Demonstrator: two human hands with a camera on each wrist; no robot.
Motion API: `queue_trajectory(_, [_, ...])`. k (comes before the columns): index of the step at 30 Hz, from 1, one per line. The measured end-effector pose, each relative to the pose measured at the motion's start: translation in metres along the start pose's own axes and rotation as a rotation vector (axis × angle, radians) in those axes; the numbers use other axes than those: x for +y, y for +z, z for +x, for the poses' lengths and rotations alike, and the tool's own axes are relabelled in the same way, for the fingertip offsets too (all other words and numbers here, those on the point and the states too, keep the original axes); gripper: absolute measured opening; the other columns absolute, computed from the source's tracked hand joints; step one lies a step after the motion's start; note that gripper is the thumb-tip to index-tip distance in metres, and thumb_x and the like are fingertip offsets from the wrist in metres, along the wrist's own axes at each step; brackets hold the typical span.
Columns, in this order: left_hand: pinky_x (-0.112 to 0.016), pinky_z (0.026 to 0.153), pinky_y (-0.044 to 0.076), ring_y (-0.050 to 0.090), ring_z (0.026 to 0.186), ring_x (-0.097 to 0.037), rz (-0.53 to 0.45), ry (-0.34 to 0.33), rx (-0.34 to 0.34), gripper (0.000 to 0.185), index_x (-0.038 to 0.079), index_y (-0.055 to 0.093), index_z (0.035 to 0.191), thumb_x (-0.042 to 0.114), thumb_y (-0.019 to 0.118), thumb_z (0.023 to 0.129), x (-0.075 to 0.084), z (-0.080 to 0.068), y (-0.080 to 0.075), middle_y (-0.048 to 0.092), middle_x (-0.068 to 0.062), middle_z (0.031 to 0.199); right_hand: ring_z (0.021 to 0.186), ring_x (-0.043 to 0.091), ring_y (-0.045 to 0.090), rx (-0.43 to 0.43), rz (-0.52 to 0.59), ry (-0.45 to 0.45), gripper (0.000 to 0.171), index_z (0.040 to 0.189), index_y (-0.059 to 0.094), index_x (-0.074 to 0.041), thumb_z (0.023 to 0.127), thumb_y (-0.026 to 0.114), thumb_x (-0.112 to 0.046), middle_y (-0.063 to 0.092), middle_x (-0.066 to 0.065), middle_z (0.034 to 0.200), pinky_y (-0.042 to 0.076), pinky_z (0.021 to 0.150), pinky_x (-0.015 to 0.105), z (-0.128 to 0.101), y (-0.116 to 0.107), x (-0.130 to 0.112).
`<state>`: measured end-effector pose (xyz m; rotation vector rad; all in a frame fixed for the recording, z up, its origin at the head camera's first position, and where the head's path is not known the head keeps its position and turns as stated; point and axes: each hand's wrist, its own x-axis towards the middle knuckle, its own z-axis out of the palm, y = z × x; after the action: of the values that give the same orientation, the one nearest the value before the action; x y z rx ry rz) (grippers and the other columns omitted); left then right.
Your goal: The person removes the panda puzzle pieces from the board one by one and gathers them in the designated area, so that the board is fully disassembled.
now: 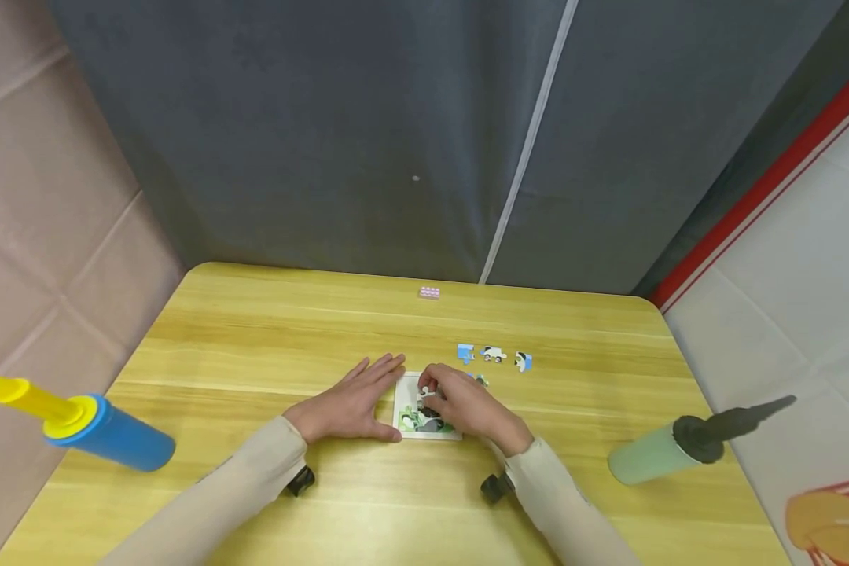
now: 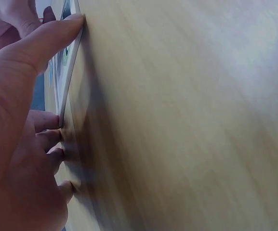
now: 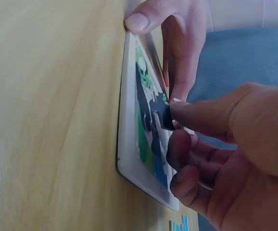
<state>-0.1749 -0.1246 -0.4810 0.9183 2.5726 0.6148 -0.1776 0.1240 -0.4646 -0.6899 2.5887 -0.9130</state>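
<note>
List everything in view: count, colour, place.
table: 1, yellow wood, centre
puzzle tray: 1, white frame, green picture, between the hands
piece: 1, dark, pinched over the tray
loose pieces: at least 3, blue and white, behind the tray to the right
brick: 1, pink, far edge
blue pump: 1, yellow handle, left
green pump: 1, black handle, right
left hand: flat against tray's left edge
right hand: on tray, pinching the piece

L hand [image 2: 18, 144] flat on table [image 2: 187, 120], thumb & fingertips touching puzzle tray [image 2: 69, 72] edge.
</note>
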Motion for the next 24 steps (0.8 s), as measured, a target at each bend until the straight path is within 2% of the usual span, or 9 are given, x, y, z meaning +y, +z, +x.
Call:
queue_trajectory(3, [-0.056,0.139,0.006,0.01,0.17,-0.032,0.007,-0.004,0.002,0.111,0.002,0.028,0.168,0.062,0.079,0.088,0.0,0.001,0.001,0.013,-0.01,0.182,0.072,0.009,0.055,0.032,0.067,-0.011,0.01,0.116,0.069,-0.012,0.107,0.063,-0.014,0.069,-0.002,0.096,0.05,0.064,0.023,-0.002,-0.002,0.001])
queue_trajectory(9, [-0.057,0.139,0.005,0.009,0.17,-0.032,-0.009,-0.004,0.001,0.112,0.002,0.028,0.168,0.061,0.079,0.088,0.0,0.0,0.001,0.012,-0.01,0.182,0.068,0.01,0.052,0.129,0.207,-0.005,0.01,0.114,0.07,-0.01,0.105,0.067,-0.012,0.069,0.001,0.097,0.046,0.062,0.022,-0.006,-0.015,0.001])
queue_trajectory(15, [-0.057,0.139,0.005,0.009,0.17,-0.032,-0.014,-0.003,0.006,0.112,0.003,0.027,0.168,0.062,0.078,0.088,-0.001,-0.001,0.001,0.012,-0.01,0.182,0.072,0.009,0.055,0.097,0.243,0.012,0.012,0.116,0.069,-0.007,0.105,0.066,-0.012,0.07,0.005,0.103,0.047,0.067,0.021,-0.01,-0.018,0.007])
queue_trajectory(20, [-0.057,0.139,0.005,0.009,0.17,-0.032,-0.017,-0.002,0.005,0.113,0.002,0.027,0.168,0.062,0.078,0.088,-0.001,-0.001,0.001,0.012,-0.01,0.182,0.067,0.009,0.053,0.112,0.271,0.036,0.009,0.113,0.069,-0.008,0.105,0.066,-0.01,0.069,0.006,0.1,0.046,0.062,0.02,-0.012,-0.013,0.012])
queue_trajectory(24, [-0.058,0.139,0.005,0.009,0.17,-0.033,-0.024,-0.002,0.009,0.112,0.001,0.027,0.168,0.06,0.08,0.088,-0.001,-0.001,0.0,0.012,-0.011,0.182,0.064,0.009,0.055,0.064,0.308,0.027,0.008,0.112,0.068,-0.006,0.106,0.065,-0.01,0.069,0.007,0.094,0.049,0.058,0.021,-0.01,-0.004,0.013])
